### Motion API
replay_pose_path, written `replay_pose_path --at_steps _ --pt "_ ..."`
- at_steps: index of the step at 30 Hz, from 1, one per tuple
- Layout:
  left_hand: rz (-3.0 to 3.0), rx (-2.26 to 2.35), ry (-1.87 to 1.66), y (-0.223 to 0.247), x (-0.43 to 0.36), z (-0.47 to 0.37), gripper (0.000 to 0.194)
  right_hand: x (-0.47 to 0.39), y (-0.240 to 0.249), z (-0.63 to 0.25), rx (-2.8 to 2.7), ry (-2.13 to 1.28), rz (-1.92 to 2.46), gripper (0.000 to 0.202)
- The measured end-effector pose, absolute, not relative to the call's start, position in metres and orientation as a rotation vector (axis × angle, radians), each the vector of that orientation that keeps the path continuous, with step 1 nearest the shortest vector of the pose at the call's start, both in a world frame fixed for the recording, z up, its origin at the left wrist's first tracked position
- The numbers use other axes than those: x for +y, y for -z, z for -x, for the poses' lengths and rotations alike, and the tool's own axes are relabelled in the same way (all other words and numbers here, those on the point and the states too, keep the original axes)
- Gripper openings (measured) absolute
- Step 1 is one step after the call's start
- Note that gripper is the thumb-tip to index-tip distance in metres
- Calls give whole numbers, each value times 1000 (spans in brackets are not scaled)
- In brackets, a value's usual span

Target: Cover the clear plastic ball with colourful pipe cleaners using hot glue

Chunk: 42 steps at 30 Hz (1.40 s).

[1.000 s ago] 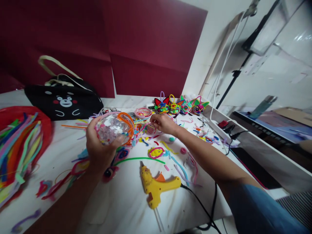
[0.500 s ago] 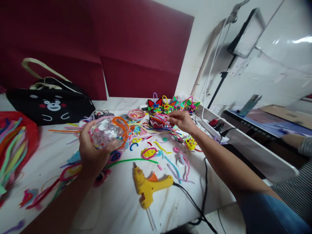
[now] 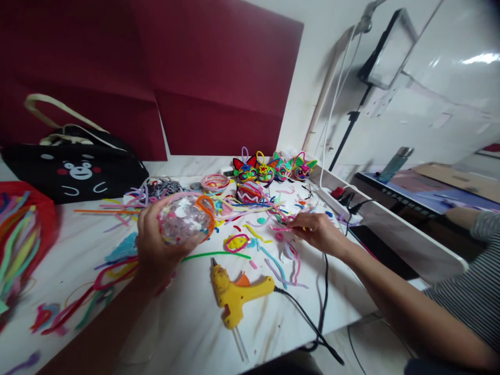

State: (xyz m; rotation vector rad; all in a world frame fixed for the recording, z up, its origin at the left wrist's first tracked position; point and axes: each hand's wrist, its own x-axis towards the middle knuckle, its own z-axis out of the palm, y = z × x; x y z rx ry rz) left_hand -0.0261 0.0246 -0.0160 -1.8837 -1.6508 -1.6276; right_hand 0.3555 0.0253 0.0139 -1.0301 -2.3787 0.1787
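Observation:
My left hand (image 3: 160, 247) is wrapped round a clear plastic ball (image 3: 183, 221) with bits of white and pink showing inside it. An orange pipe cleaner (image 3: 211, 216) loops along the ball's right side. Over the right of the table, my right hand (image 3: 318, 232) has its fingertips pinched on a short pink pipe cleaner (image 3: 280, 228). Below these fingertips lies a pink and lilac pipe-cleaner piece (image 3: 289, 250). A yellow glue gun (image 3: 238, 294) rests on its side between my forearms, a glue stick poking from its back.
Finished colourful fox-like heads (image 3: 265, 171) stand at the back, near a striped red ball (image 3: 250, 192) and a pink bowl (image 3: 214, 182). Pipe-cleaner scraps cover the table. A black bag (image 3: 74, 172) and red bag (image 3: 58, 224) sit left. The glue gun's cord (image 3: 304, 317) trails right. Another person's sleeve (image 3: 484, 226) shows.
My right hand has come away from beside the striped red ball, toward me and to the right. My left hand still holds the clear ball, now slightly farther right.

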Motion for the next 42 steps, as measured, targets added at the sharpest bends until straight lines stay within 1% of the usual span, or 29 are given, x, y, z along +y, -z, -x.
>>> replay_pose_path --at_steps 3,5,8,11,15,20,22,25,28,31,33,37,40,42 --pt "1986 -1438 1538 17 21 23 91 18 -4 -366 -2473 -136 1136 21" --pt "2020 -1308 1500 19 21 21 90 15 -1 -371 -2486 -137 1197 24" --pt "2026 -1211 1462 20 20 18 87 7 -5 -369 -2467 -97 1228 32" --pt "2042 -1160 1439 19 19 16 85 -7 -11 -355 -2431 23 1225 36" --pt "2046 -1092 1381 19 16 15 87 -21 -14 -333 -2509 177 1315 32" --pt "2088 -1024 1339 20 16 15 90 -24 -15 -329 -2423 263 1675 24" --pt "2099 -1005 1339 21 16 14 90 -29 -15 -328 -2404 179 1603 22" --pt "2117 -994 1355 21 17 13 89 -43 -15 -315 -2488 -77 1185 21" --pt "2128 -970 1362 20 17 11 91 -56 -11 -293 -2611 -229 940 33" --pt "2119 -963 1360 19 17 10 92 -63 -5 -273 -2743 -159 926 46" --pt "2101 -956 1360 19 18 12 92 -63 0 -262 -2840 -95 945 49" --pt "2052 -992 1371 21 23 18 95 -59 7 -245 -2940 37 954 46" --pt "2041 -1123 1403 23 25 22 96 -54 9 -235 -2951 74 963 50" --pt "2023 -1207 1419 24 26 23 96 -52 9 -231 -2955 52 983 44"
